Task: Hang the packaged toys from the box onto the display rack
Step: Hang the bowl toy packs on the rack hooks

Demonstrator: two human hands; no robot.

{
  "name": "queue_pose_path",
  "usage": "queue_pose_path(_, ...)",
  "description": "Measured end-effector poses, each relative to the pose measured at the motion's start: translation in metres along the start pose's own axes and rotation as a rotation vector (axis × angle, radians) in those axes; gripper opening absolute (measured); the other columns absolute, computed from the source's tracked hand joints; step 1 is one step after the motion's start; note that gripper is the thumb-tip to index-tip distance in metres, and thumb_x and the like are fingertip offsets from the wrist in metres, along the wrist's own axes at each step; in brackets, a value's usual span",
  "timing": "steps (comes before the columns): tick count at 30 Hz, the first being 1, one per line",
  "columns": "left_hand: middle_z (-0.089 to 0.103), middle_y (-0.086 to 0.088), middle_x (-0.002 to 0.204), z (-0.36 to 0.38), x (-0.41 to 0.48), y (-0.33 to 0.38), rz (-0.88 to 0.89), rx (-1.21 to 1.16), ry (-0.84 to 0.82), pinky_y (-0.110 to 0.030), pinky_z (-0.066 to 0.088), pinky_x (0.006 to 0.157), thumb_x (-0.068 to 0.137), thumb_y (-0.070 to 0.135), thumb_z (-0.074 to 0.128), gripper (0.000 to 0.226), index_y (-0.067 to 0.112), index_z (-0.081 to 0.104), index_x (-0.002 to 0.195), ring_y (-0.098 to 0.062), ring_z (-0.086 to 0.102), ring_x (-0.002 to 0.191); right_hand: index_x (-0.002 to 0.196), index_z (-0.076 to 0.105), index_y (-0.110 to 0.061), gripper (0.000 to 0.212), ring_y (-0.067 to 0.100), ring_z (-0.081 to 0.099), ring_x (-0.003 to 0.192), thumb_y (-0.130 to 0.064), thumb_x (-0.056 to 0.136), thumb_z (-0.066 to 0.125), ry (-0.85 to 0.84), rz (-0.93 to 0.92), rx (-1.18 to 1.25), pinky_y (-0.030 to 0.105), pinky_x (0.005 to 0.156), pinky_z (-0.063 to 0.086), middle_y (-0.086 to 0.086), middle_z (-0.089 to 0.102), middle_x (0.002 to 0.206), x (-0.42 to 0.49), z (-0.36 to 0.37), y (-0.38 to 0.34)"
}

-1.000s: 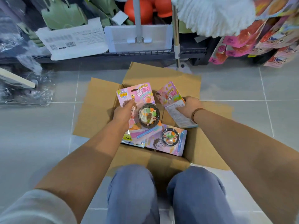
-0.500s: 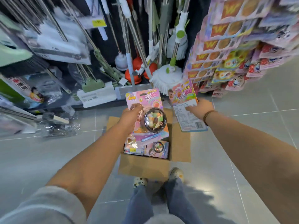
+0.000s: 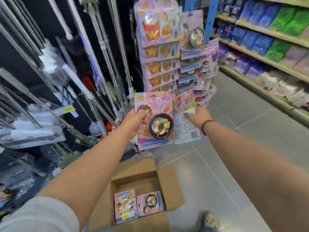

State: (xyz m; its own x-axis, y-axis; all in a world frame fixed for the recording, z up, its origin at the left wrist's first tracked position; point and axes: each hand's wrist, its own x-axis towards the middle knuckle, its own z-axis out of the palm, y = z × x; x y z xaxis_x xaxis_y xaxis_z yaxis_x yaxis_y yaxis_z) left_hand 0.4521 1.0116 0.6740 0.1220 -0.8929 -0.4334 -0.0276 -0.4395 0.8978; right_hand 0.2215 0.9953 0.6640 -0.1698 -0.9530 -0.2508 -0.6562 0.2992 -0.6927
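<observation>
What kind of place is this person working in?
Probably a shop aisle: toy packs hung in columns, shelves of bagged goods on the right, and mops with a yellow price tag on the left.

Matt brown cardboard on the box (image 3: 172, 190), dull and plain. Above it, the pack (image 3: 151, 104) gleams: glossy printed card under clear plastic. Left of the box, poles (image 3: 107, 52) of shiny bare metal. Right of it, floor (image 3: 234, 156) tiles, smooth grey, a soft sheen.
</observation>
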Motion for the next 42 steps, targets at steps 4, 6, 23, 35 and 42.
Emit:
queue_pose_path(4, 0.057, -0.002, 0.096, 0.062, 0.010, 0.039, 0.088, -0.012, -0.087, -0.025, 0.044, 0.067, 0.094, 0.024, 0.056, 0.026, 0.014, 0.045, 0.114, -0.011, 0.053, 0.078, 0.103, 0.064, -0.007, 0.024, 0.029, 0.056, 0.089, -0.024, 0.090, 0.056, 0.013, -0.080, -0.010, 0.033, 0.076, 0.044, 0.017, 0.065, 0.103, 0.035, -0.069, 0.002)
queue_pose_path(6, 0.056, 0.000, 0.084, 0.092, 0.016, 0.058, 0.105, -0.060, -0.141, -0.026, 0.045, 0.066, 0.095, 0.027, 0.054, 0.019, 0.012, 0.052, 0.108, -0.012, 0.053, 0.074, 0.106, 0.065, -0.005, 0.029, 0.030, 0.058, 0.089, -0.027, 0.090, 0.055, 0.041, -0.113, -0.033, 0.034, 0.080, 0.048, 0.018, 0.066, 0.103, 0.057, -0.104, 0.004)
queue_pose_path(23, 0.058, -0.009, 0.108, 0.224, 0.102, 0.243, 0.337, -0.188, 0.125, -0.036, 0.045, 0.085, 0.096, 0.031, 0.051, 0.040, 0.003, 0.050, 0.124, -0.028, 0.054, 0.105, 0.076, 0.052, -0.012, 0.022, 0.029, 0.053, 0.074, -0.030, 0.090, 0.050, 0.173, -0.317, -0.050, 0.029, 0.060, 0.039, 0.014, 0.058, 0.086, 0.229, -0.271, -0.072)
queue_pose_path(35, 0.048, -0.006, 0.141, 0.229, 0.214, 0.331, 0.416, -0.220, 0.172, -0.043, 0.037, 0.104, 0.094, 0.040, 0.051, 0.054, 0.012, 0.040, 0.139, -0.026, 0.047, 0.126, 0.092, 0.054, -0.009, 0.022, 0.031, 0.053, 0.072, -0.029, 0.089, 0.046, 0.385, -0.352, 0.084, 0.028, 0.050, 0.036, 0.017, 0.063, 0.095, 0.337, -0.292, -0.131)
queue_pose_path(42, 0.060, -0.001, 0.084, 0.236, 0.240, 0.345, 0.370, -0.305, 0.191, -0.033, 0.051, 0.068, 0.097, 0.030, 0.050, 0.028, 0.005, 0.053, 0.109, -0.015, 0.057, 0.074, 0.099, 0.061, -0.013, 0.020, 0.027, 0.057, 0.081, -0.025, 0.085, 0.054, 0.263, -0.369, 0.233, 0.031, 0.067, 0.045, 0.008, 0.062, 0.092, 0.367, -0.301, -0.125)
